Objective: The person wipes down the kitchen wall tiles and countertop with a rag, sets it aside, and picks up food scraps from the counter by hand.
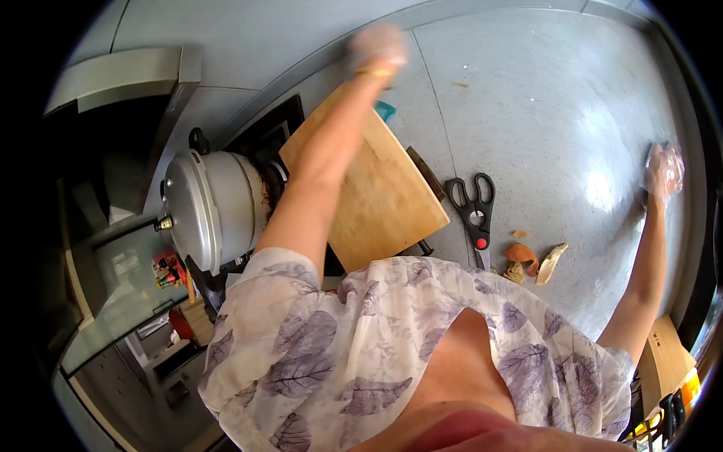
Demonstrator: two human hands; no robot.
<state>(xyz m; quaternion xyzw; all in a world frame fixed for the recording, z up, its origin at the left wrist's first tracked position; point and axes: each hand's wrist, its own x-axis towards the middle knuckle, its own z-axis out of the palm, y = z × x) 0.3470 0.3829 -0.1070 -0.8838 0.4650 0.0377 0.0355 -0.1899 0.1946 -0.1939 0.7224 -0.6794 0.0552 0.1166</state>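
Note:
My left hand (379, 47), in a thin clear glove with a yellow band at the wrist, reaches past the far end of a wooden cutting board (392, 192). Motion smears its fingers. Far to the right, my right hand (664, 172) is at the counter's right side in a crinkled clear plastic glove. Its fingers look curled, and whatever may be in them is hidden. Between my arms lie black-handled scissors (474, 211) with a red pivot. Close to their blades are orange-brown scraps (520, 252) and a pale peel-like piece (552, 263).
A large metal pressure cooker (215, 200) stands on the stove at the left. Partly under the board are a dark knife-like blade (425, 173) and a teal item (385, 111). A wooden holder with dark handles (663, 365) is at the lower right. Small crumbs dot the grey counter (535, 143).

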